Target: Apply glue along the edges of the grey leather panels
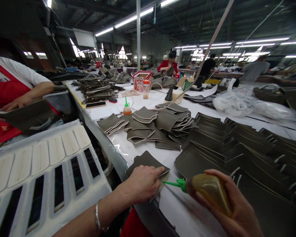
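Observation:
My right hand (233, 207) is wrapped round a squeeze bottle (209, 191) of amber liquid, which lies tilted with its thin green nozzle pointing left. The nozzle tip is at the near edge of a dark olive leather-like piece (146, 160) on the table edge. My left hand (144, 182) holds that piece down, its index finger stretched across the right corner and the other fingers curled at the near edge, partly hidden. A paler underside shows beside the fingers. Just beyond lies a loose heap of similar pieces (167, 123).
Overlapping rows of larger dark panels (212, 158) cover the right side. Further back on the white table (115, 144) stand another green-tipped bottle (127, 108), a red-capped jar (146, 89) and a patterned box (141, 81). A slotted white rack (49, 154) and a co-worker's hand (18, 102) are left.

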The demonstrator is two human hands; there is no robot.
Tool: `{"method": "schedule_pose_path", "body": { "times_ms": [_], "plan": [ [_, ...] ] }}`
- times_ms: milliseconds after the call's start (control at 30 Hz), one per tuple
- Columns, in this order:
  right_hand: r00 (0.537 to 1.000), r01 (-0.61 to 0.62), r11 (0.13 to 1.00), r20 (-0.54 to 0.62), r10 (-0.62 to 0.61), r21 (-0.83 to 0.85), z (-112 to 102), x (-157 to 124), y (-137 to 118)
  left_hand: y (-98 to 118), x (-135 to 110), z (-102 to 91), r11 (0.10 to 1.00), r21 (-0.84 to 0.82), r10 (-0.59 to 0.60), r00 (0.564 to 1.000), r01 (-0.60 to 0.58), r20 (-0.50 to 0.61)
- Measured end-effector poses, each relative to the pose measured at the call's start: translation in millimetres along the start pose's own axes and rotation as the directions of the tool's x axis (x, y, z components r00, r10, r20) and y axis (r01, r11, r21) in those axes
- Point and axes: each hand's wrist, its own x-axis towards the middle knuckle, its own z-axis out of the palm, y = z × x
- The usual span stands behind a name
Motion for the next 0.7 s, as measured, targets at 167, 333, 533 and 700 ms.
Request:
{"method": "schedule_pose_path", "body": {
  "times_ms": [167,333,533,700],
  "plan": [
    [0.996,0.020,1.000,0.083,-0.021,0.012,-0.1,-7.3,3.9,0.1,-1.6,1.9,1.000,-0.009,-0.003,1.000,0.003,-0.003],
    [0.998,-0.016,1.000,0.058,0.016,0.003,1.0,-13.5,10.5,-0.1,-4.7,2.2,1.000,-0.004,-0.012,1.000,0.012,-0.013],
    [0.989,-0.066,0.997,0.135,0.059,0.050,4.8,-21.6,16.5,-1.3,-7.4,6.3,0.999,-0.031,-0.022,0.999,0.021,-0.033],
    [0.984,-0.065,0.996,0.171,0.055,0.054,6.7,-28.8,17.3,-3.4,-8.0,11.3,0.998,-0.059,-0.020,0.998,0.016,-0.064]
  ]
}}
